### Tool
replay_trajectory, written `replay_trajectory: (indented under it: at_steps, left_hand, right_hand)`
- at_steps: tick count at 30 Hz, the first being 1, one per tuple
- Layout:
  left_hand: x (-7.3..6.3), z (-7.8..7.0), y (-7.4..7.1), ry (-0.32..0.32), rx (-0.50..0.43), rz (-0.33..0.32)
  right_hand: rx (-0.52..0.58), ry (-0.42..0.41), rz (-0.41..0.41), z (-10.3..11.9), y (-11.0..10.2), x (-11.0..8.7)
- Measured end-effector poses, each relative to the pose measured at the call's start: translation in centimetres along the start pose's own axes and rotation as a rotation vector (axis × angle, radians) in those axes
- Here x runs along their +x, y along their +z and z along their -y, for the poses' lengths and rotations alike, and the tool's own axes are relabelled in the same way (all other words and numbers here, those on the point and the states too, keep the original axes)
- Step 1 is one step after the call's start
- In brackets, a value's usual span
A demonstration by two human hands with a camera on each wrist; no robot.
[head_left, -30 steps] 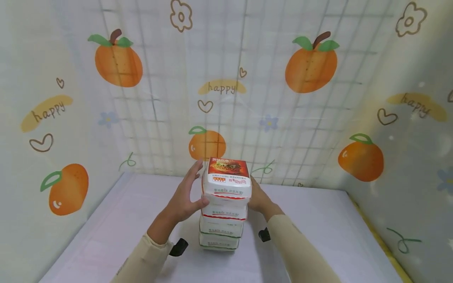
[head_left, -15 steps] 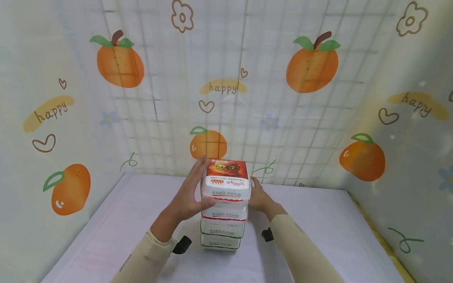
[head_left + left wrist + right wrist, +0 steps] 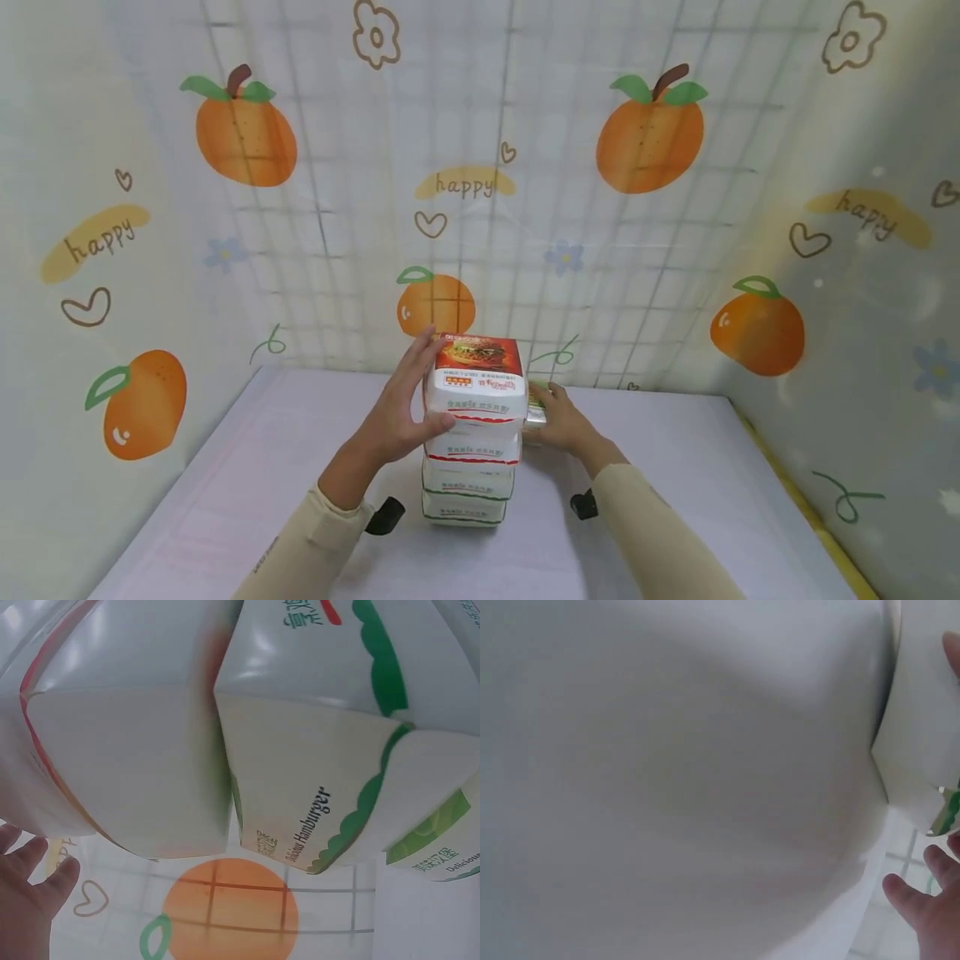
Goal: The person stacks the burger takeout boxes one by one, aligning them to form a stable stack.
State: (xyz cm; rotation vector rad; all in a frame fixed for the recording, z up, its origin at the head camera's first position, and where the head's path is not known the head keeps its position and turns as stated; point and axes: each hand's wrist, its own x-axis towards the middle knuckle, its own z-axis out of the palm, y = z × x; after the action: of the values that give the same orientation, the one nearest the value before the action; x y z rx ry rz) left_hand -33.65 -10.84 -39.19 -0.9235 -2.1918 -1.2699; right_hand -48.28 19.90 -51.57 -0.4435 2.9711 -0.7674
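A stack of several white burger boxes (image 3: 472, 467) stands on the table, red-edged ones above green-edged ones, the upper ones slightly offset. My left hand (image 3: 393, 417) rests against the left side of the top burger box (image 3: 476, 383), fingers extended and thumb on its front. In the left wrist view, the left hand's fingertips (image 3: 64, 877) are beside a red-edged box. Behind the stack to the right, my right hand (image 3: 566, 429) grips another burger box (image 3: 536, 412), mostly hidden by the stack. The right wrist view shows a white box (image 3: 922, 712) between thumb and spread fingers (image 3: 907, 896).
The white table (image 3: 300, 475) reaches back to a patterned curtain (image 3: 337, 208) over a wire grid. Curtain sides enclose left and right. A yellow strip (image 3: 810, 517) runs along the right edge. Black pieces (image 3: 386, 517) sit under both wrists.
My right hand has moved rightward from behind the stack, and a burger box now shows beside it. The left thumb has come onto the top box's front. The stack stays in place.
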Motion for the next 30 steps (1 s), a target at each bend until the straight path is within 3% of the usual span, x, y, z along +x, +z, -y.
replay_trajectory:
  at_steps: [11, 22, 30]
  left_hand:
    - [-0.1, 0.3, -0.3, 0.008, 0.016, -0.009]
    - [-0.7, 0.1, -0.1, -0.015, 0.039, -0.009]
    - [-0.6, 0.2, -0.3, 0.002, 0.046, -0.007]
  right_hand:
    - [-0.038, 0.007, -0.034, -2.4, -0.9, -2.9]
    - [0.101, -0.016, 0.005, -3.6, -0.5, -5.2]
    - [0.098, 0.017, -0.014, -3.2, -0.1, -5.6]
